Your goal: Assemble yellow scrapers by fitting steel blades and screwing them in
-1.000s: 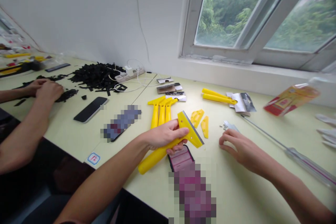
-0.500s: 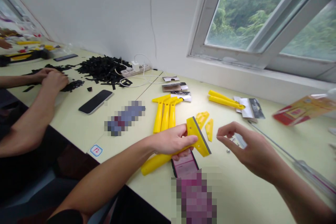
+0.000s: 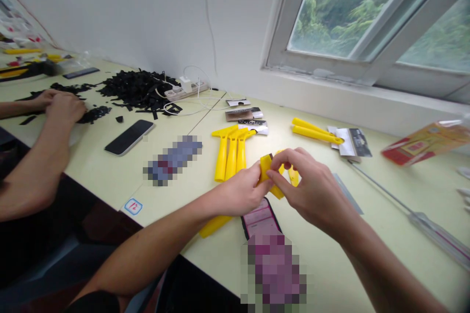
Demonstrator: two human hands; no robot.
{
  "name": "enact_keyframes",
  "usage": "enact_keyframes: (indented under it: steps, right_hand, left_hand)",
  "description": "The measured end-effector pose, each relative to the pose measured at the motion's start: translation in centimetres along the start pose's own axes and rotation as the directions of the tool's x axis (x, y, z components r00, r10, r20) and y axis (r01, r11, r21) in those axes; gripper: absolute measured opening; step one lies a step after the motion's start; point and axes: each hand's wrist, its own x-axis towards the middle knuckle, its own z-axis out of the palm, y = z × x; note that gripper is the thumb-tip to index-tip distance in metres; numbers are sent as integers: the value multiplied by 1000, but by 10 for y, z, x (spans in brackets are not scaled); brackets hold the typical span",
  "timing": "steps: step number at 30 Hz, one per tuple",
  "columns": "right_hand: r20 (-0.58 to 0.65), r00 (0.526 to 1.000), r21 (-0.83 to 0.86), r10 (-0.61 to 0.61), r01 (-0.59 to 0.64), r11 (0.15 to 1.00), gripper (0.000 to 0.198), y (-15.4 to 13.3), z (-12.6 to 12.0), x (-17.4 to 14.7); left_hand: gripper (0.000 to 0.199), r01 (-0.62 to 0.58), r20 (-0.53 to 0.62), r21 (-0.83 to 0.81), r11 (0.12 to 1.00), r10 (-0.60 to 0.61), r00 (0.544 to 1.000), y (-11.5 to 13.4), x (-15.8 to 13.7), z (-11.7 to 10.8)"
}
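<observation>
My left hand (image 3: 244,190) is closed around a yellow scraper (image 3: 216,225), gripping it just below its head. The handle slants down to the left under my wrist. At the scraper's head, the thumb and forefinger of my right hand (image 3: 312,188) are pinched together against the yellow face; anything between these fingertips is too small or hidden to make out. My right hand partly covers the loose yellow plates (image 3: 293,176) on the table behind. Several yellow scraper handles (image 3: 231,159) lie side by side beyond my left hand.
A phone (image 3: 261,220) lies below my hands. To the right are a screwdriver (image 3: 382,188), two yellow handles (image 3: 316,133) with cards, and an orange packet (image 3: 422,142). At left, a co-worker's hands (image 3: 66,105) are near a black pile (image 3: 135,90), a phone (image 3: 130,137) and a power strip (image 3: 187,91).
My right hand has moved left from over the table to the scraper's head, its fingers now pinched there. My left hand keeps its grip and has turned the head slightly.
</observation>
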Motion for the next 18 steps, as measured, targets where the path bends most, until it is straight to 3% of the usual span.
enact_keyframes:
  steps: [4,7,9,11,13,18]
  right_hand:
    - [-15,998,80,56,-54,995,16,5,3,4]
    - [53,989,236,139,-148,960,17,10,7,6]
    - [150,969,420,197,-243,874,21,12,10,7]
    - [250,939,591,235,-341,731,29,15,13,8]
    - [313,918,675,243,-395,623,36,18,15,8]
    - [315,925,690,213,-377,618,37,21,11,1]
  left_hand:
    - [21,-9,9,8,1000,9,1000,1,0,-1]
    - [20,1,25,-44,999,0,1000,1,-1,-1]
    - [22,37,54,-89,995,-32,998,2,-2,-2]
    - [26,81,90,-115,990,-71,993,4,-3,-3]
    - [28,125,130,-125,984,-108,986,6,-3,-4]
    - [34,273,256,-157,949,-227,939,5,-2,-8]
